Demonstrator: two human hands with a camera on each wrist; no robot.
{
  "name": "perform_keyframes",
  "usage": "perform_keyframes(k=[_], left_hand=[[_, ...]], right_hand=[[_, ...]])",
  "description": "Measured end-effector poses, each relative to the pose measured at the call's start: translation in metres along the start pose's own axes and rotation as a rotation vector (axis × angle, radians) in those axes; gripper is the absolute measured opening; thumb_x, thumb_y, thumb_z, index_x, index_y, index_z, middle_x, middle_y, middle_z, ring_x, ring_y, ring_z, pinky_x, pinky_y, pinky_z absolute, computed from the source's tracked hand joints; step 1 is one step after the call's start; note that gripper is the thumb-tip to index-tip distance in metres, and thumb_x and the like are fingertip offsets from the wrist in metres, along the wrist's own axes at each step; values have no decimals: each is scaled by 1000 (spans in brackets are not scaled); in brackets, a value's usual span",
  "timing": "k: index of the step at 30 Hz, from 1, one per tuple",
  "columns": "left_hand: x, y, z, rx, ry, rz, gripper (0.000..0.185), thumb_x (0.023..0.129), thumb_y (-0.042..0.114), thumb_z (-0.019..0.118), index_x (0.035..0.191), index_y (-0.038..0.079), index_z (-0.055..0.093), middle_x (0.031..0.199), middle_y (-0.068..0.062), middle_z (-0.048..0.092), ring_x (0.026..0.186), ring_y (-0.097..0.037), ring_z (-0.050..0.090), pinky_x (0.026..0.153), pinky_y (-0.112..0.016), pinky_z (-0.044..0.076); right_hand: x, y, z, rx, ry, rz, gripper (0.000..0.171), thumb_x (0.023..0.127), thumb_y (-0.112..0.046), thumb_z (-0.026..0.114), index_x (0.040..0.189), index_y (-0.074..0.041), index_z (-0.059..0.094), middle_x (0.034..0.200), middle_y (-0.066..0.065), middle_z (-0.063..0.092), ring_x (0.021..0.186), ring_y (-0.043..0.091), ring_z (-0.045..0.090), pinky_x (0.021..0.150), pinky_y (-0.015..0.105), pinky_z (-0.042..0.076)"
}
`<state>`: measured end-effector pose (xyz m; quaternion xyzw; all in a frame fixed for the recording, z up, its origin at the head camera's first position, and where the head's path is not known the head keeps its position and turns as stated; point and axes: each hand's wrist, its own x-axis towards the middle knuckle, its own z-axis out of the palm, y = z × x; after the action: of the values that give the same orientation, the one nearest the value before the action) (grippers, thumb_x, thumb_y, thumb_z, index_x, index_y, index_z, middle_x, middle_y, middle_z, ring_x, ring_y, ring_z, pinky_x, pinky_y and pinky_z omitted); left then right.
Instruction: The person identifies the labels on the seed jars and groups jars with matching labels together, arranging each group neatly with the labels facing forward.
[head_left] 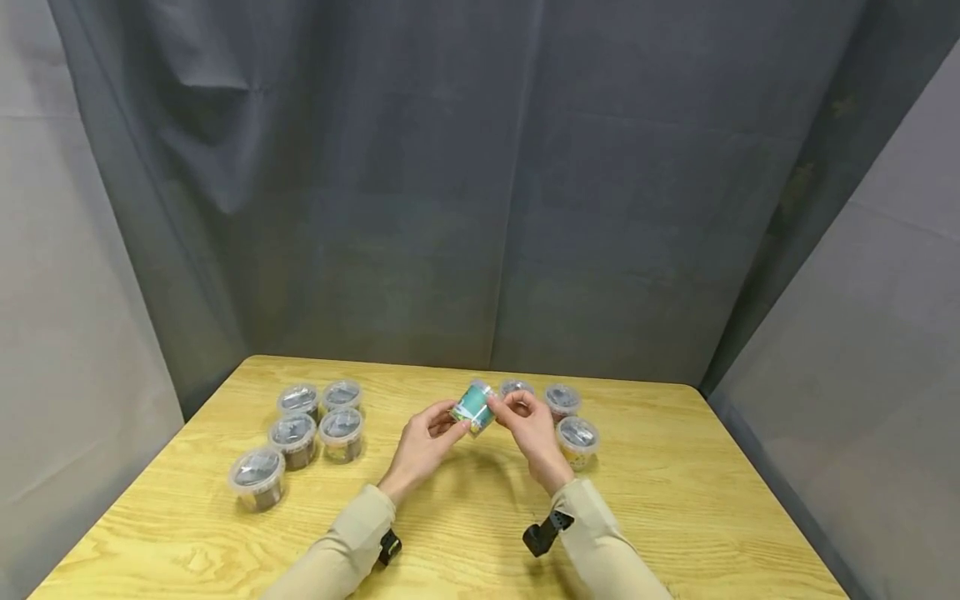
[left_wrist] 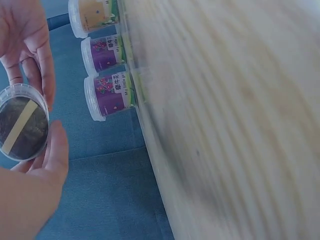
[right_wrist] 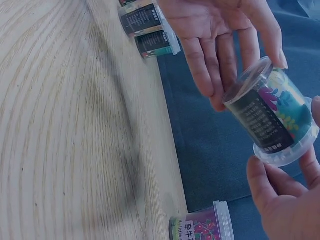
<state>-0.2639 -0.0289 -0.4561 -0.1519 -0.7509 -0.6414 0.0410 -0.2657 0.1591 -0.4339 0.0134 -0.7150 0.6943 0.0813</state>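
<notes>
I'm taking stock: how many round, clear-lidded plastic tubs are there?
9: five tubs at left, three at right, one held between them; the right hand may hide others.

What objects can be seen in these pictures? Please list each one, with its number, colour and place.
Teal tub: 1, teal label with a dark text panel, held tilted above the table
Left-side tubs: 5, translucent lids with dark insides, on the left of the table
Right-side tubs: 3, one orange-yellow and two purple labels, right of the table's middle
Table: 1, yellowish wood, under the tubs
Curtain: 1, dark grey, behind the table
Side panels: 2, pale grey, left and right
Wrist devices: 2, black, one at each wrist
Sleeves: 2, beige, on the forearms
Left grip: 1, bare, holding the teal tub
Right grip: 1, bare, holding the same tub
</notes>
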Motion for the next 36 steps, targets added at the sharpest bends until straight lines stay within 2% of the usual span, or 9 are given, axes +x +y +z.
perform_keyframes(k=[1, 5, 8, 15, 19, 24, 29, 33, 36], left_hand=[[-2, 6, 0, 0, -12, -6, 53, 91, 27, 70, 136, 3, 55, 124, -20, 65, 110, -31, 64, 94, -40, 55], [-3, 7, 1, 1, -17, -19, 56, 91, 29, 71, 136, 1, 53, 124, -20, 65, 109, -30, 64, 92, -39, 56], [2, -4, 3, -6, 16, -5, 57, 87, 32, 75, 134, 4, 56, 121, -17, 67, 106, -27, 66, 91, -35, 57], [5, -3, 7, 60, 73, 75, 52, 84, 24, 79, 129, 6, 60, 114, -14, 69, 101, -26, 67, 92, -42, 56], [4, -2, 7, 38, 43, 56, 52, 87, 27, 76, 132, 8, 58, 118, -13, 68, 105, -25, 66, 93, -37, 56], [3, -5, 8, 5, 11, 29, 56, 88, 30, 74, 135, 5, 56, 120, -15, 67, 106, -26, 66, 90, -29, 57], [5, -5, 10, 45, 62, 59, 52, 85, 26, 78, 130, 6, 60, 115, -13, 69, 103, -24, 67, 91, -34, 57], [6, -5, 12, 75, 94, 107, 51, 83, 21, 80, 127, 6, 61, 117, -11, 68, 105, -24, 66, 95, -38, 55], [7, -5, 13, 71, 90, 117, 51, 83, 22, 80, 127, 6, 61, 117, -11, 67, 106, -25, 66, 96, -40, 55]], right_hand=[[-1, -1, -1, 4, -4, 0, 28, 86, -30, 77, 91, -9, 58, 87, 2, 67, 92, 21, 65, 85, 31, 55], [0, 0, -2, 31, -20, 4, 29, 86, -29, 77, 94, -8, 59, 90, 3, 67, 91, 18, 66, 86, 34, 57], [0, 1, -2, 34, -23, 14, 29, 88, -27, 75, 98, -5, 60, 95, 6, 67, 93, 20, 67, 88, 38, 58], [0, -2, -4, -5, -15, 33, 30, 88, -29, 75, 100, -5, 62, 98, 6, 68, 95, 20, 67, 87, 34, 58], [0, -2, -7, -1, -9, 24, 27, 87, -29, 76, 97, -7, 62, 95, 5, 68, 97, 22, 66, 89, 34, 57], [-1, -1, -9, 23, -32, 24, 24, 89, -23, 74, 98, -6, 61, 97, 7, 68, 100, 26, 66, 90, 34, 57], [0, -2, -8, 24, -46, 41, 26, 90, -21, 72, 104, -3, 61, 102, 9, 66, 97, 22, 67, 89, 36, 58], [0, -3, -8, 10, -35, 46, 27, 90, -23, 73, 104, -3, 61, 100, 8, 67, 102, 29, 66, 89, 36, 58], [-1, -3, -10, 2, -21, 36, 26, 89, -24, 74, 102, -5, 62, 97, 6, 68, 103, 32, 65, 89, 36, 58]])
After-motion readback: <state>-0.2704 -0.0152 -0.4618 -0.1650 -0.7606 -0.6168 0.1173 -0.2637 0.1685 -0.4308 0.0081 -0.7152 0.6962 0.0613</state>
